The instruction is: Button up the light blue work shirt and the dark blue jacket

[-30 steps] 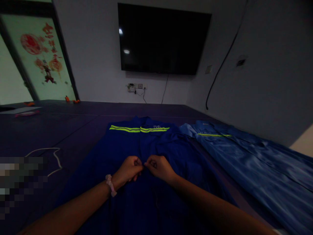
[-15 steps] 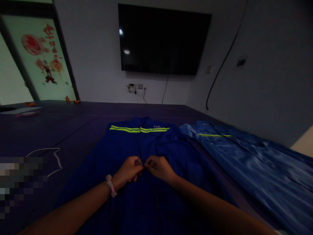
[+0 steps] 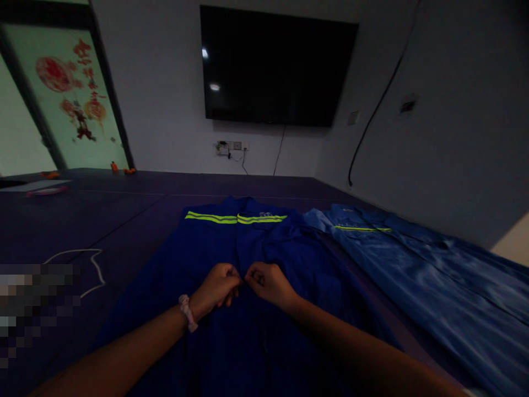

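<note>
A dark blue work jacket (image 3: 206,248) with yellow-green reflective stripes lies front up before me, its collar pointing away. Over the middle of its front opening, my left hand (image 3: 221,284) pinches the jacket's edge between thumb and fingers. Close beside it, almost fingertip to fingertip, my right hand (image 3: 268,284) is also closed in a pinch on the front placket. Any button between the fingertips is too small and dark to make out. A pale scrunchie (image 3: 189,313) circles my left wrist.
A lighter blue garment (image 3: 413,264) with one yellow stripe lies to the right. On the dark purple floor (image 3: 136,204) at left are a white cable (image 3: 99,267) and a pink-edged item (image 3: 46,191). A television (image 3: 276,66) hangs on the far wall.
</note>
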A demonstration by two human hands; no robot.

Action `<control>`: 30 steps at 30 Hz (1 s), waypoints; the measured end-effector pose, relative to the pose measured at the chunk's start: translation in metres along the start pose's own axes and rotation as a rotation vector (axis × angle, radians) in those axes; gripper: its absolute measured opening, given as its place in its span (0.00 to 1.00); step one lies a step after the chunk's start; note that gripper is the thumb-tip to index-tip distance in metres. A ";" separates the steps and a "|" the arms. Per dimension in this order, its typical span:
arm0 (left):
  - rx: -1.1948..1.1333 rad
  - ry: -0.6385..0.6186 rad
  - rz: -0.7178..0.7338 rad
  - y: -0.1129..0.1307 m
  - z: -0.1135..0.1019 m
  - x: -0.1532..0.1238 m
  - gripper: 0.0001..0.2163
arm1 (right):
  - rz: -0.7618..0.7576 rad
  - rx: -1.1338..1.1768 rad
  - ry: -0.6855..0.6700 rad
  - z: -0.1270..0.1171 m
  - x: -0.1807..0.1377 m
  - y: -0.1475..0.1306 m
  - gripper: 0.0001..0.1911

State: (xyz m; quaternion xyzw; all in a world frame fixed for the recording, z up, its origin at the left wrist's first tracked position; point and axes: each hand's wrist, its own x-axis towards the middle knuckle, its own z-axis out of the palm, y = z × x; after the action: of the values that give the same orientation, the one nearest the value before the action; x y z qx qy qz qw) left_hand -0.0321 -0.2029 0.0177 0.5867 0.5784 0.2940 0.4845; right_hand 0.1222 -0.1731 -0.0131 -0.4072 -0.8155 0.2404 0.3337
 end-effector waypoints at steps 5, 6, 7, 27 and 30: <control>-0.034 0.015 -0.012 0.000 0.000 -0.001 0.03 | -0.014 -0.046 -0.007 -0.001 -0.001 -0.001 0.02; -0.038 0.013 -0.012 0.000 0.000 -0.001 0.03 | -0.022 -0.057 -0.012 -0.001 -0.001 0.000 0.02; -0.042 0.010 -0.010 0.000 0.000 0.000 0.03 | -0.029 -0.068 -0.017 -0.001 -0.001 0.000 0.03; 0.077 0.016 0.086 -0.010 0.000 0.005 0.06 | 0.065 -0.020 -0.035 -0.004 0.001 -0.002 0.06; 0.087 0.019 0.077 -0.010 0.000 0.005 0.06 | 0.096 0.062 -0.033 -0.003 0.001 -0.001 0.06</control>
State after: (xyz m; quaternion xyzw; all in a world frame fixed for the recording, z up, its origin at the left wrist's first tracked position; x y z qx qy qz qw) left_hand -0.0351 -0.1995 0.0074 0.6261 0.5723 0.2926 0.4415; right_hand 0.1235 -0.1723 -0.0095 -0.4312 -0.7927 0.2880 0.3206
